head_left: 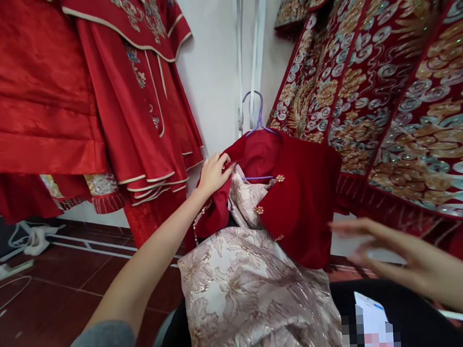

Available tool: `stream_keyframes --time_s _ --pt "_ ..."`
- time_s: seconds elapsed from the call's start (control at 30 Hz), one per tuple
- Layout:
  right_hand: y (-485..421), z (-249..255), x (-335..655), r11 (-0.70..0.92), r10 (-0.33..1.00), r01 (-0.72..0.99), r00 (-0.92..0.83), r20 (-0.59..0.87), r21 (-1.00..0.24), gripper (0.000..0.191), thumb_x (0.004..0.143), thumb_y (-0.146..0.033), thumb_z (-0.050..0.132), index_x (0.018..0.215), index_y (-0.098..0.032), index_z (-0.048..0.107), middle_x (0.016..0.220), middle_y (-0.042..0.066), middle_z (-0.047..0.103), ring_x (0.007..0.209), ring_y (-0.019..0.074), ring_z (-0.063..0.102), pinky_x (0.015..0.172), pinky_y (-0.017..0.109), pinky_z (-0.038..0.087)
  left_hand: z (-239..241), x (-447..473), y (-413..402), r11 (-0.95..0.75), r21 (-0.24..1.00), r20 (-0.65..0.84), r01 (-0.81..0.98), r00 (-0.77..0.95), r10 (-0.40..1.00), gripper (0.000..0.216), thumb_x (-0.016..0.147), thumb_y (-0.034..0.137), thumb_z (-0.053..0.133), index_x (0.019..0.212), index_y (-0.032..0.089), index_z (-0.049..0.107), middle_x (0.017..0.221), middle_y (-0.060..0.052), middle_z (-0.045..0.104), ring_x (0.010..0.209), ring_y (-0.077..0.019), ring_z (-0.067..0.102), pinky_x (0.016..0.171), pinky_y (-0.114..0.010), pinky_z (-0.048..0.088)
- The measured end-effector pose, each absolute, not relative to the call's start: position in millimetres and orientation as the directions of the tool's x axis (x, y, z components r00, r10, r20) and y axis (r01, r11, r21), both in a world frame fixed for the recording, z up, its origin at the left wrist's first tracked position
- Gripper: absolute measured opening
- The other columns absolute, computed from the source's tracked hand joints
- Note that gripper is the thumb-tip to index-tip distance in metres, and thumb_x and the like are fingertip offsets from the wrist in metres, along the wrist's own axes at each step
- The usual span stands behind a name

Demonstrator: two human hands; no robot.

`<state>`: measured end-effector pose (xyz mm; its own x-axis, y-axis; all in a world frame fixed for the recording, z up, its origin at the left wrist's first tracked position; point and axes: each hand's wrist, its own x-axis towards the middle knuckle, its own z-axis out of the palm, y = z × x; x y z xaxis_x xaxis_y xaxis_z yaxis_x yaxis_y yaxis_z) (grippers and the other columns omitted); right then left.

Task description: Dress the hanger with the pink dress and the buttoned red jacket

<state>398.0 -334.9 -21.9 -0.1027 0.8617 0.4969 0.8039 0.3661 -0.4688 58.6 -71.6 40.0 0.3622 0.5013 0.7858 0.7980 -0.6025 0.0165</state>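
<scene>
The left grip [215, 175] pinches the collar edge of a dark red velvet jacket [305, 200] and holds that front aside. The right grip [404, 255], blurred, has its fingers parted beside the jacket's other side, nothing visible in it.

The jacket is already on a thin purple hanger [261, 112], whose hook meets a narrow white upright strip [257, 53]. Small gold flower-shaped fastenings [280, 178] show along one front edge; they look undone, since the two fronts stand apart. A pale pink floral brocade garment [225, 282] reaches up into that opening, while its lower part lies gathered over the lap; I cannot tell whether its top is secured to the hanger. By my judgement, the arrangement is part-way.

Farther out, a white-screened phone [371, 307] rests on the lap, and bright red garments [136, 132] hang to the left.
</scene>
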Motion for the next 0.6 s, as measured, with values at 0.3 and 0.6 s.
stream_keyframes --time_s 0.3,0.6 --pt "-194.4 48.0 322.2 0.411 0.704 0.848 -0.062 0.707 -0.335 0.037 0.076 -0.045 0.066 0.105 -0.022 0.059 0.090 0.008 0.061 0.077 0.0227 0.062 0.073 0.043 0.055 48.9 47.9 -73.6 -0.626 0.020 0.704 0.779 0.434 0.562 0.024 0.092 0.040 0.045 0.102 0.022 0.057 0.102 -0.008 0.057 0.094 -0.0233 0.055 0.086 -0.037 0.040" --pt "-175.9 12.6 303.3 0.505 0.649 0.723 0.043 0.760 -0.472 0.023 0.080 -0.039 0.065 0.083 -0.020 0.052 0.079 0.005 0.061 0.070 0.0177 0.060 0.064 0.032 0.054 0.7 55.2 -125.0 -0.601 0.252 0.837 0.758 0.140 0.529 0.017 0.082 0.032 0.062 0.096 0.022 0.062 0.122 -0.009 0.055 0.111 -0.0265 0.051 0.095 -0.043 0.038"
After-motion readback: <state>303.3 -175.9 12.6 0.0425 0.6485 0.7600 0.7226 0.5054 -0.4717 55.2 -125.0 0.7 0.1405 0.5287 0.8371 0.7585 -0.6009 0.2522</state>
